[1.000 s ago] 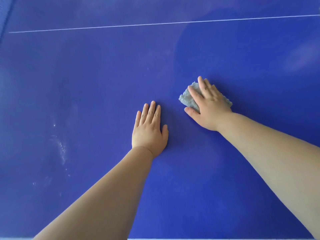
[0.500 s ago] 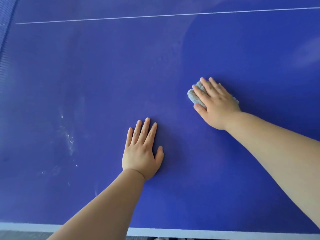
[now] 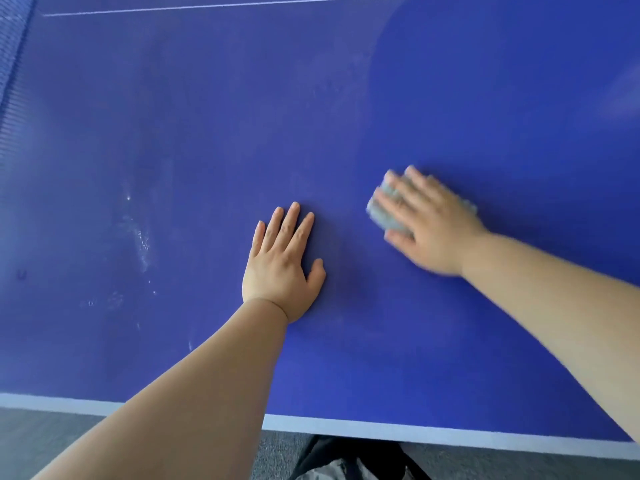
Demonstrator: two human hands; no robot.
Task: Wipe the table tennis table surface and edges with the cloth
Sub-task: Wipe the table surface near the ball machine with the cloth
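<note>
At 6 o'clock runs the bench's (image 3: pixel 207 116) white edge stripe (image 3: pixel 450 436), probably still to wipe. Just beyond, the left hand (image 3: pixel 280 265) lies flat, fingers straight, holding nothing (likely a brace for leaning over). At its 2 o'clock the blurred right hand (image 3: pixel 429 223) presses the grey cloth (image 3: pixel 388 216) onto the surface under spread fingers, probably for even pressure. Whitish smears (image 3: pixel 142 237) wait at 9 o'clock; a white line (image 3: pixel 207 6) crosses at 12.
</note>
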